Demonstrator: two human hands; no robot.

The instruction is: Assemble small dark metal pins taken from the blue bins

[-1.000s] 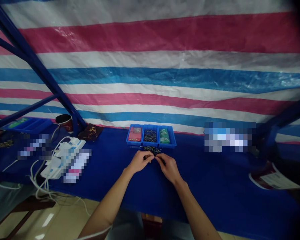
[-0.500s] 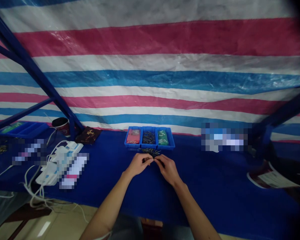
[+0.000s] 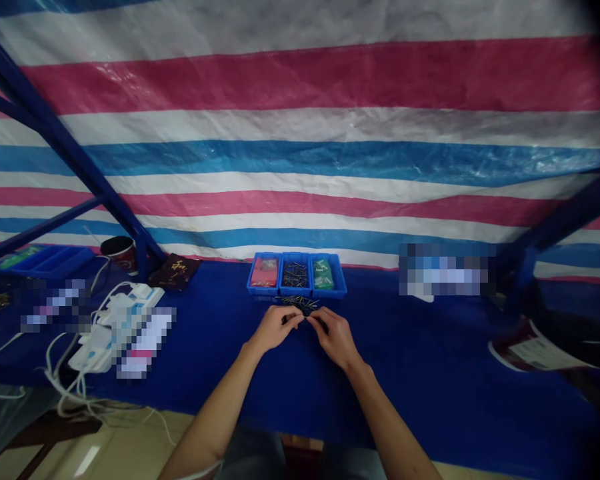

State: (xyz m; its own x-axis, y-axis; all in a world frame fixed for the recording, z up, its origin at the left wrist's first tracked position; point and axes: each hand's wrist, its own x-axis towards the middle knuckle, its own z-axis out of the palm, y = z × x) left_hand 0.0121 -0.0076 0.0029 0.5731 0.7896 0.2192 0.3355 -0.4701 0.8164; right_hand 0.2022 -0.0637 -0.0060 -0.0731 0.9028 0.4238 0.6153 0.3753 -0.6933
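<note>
Loose dark pins (image 3: 298,302): thin scatter on the blue cloth table cover (image 3: 430,393), just ahead of both hands, at the foot of the bins.

Head view. Left hand (image 3: 275,330) and right hand (image 3: 336,339): together, just above the cloth, fingertips meeting at the near edge of the scatter; anything held between them too small to tell.

Directly beyond the hands: three blue plastic bins, side by side and touching. Left bin (image 3: 256,289), red packet (image 3: 264,272); middle bin (image 3: 295,293), bundle of dark pins (image 3: 295,275); right bin (image 3: 336,291), green packet (image 3: 324,273).

Likely faults: a pin slipping from a loose pinch; a wrist brushing the scatter and spreading it; a forward reach catching the near rim of the bins and jolting the row.

Room for moving: cloth running wide on both sides of the hands, with its near edge below the forearms, where a rolling pin could drop to the tiled floor (image 3: 130,433).

Farther left: white power strip (image 3: 115,333), white cables (image 3: 65,393), a snag risk for a wide sweep. Farther right: paper leaflet (image 3: 535,350).
</note>
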